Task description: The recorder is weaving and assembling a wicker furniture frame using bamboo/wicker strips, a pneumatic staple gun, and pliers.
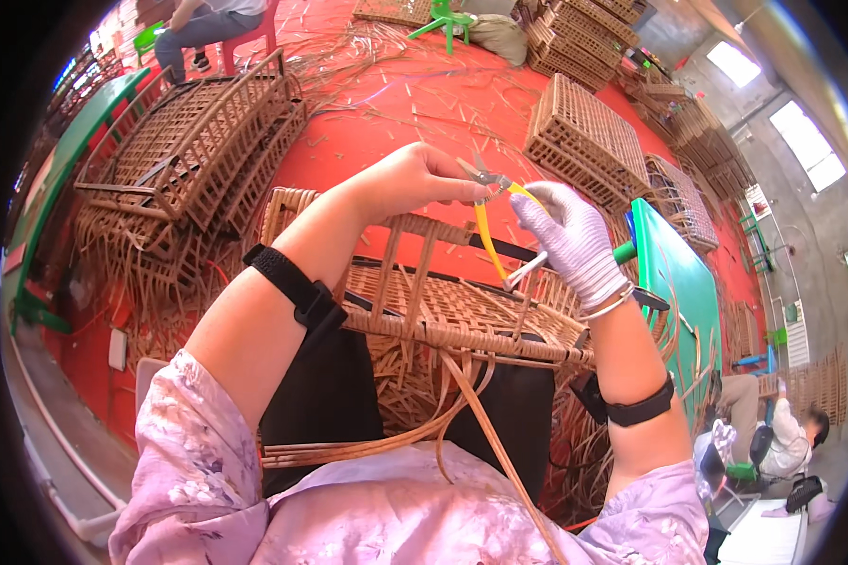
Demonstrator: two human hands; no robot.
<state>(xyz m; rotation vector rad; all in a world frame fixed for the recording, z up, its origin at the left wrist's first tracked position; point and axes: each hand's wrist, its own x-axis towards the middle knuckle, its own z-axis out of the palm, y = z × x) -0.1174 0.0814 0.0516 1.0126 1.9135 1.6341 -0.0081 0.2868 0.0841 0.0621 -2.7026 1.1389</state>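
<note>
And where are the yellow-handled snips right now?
In the head view, the snips are just right of centre, in the gloved right hand, beside the left hand, above the woven frame.

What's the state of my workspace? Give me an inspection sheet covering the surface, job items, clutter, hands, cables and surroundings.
Surface: red floor, strewn with loose strips.
Job items: yellow-handled cutters, blades pointing up and left; woven basket piece in front of the body, with long strips trailing from its near edge.
Clutter: cut fibre scraps scattered across the floor.
Hands: left hand bare, fingertips by the cutters, contact unclear; right hand gloved, holding the cutters.
Cables: nothing seen for certain.
Surroundings: woven baskets ahead; green table at right; seated person at upper left; another person at lower right.
</note>
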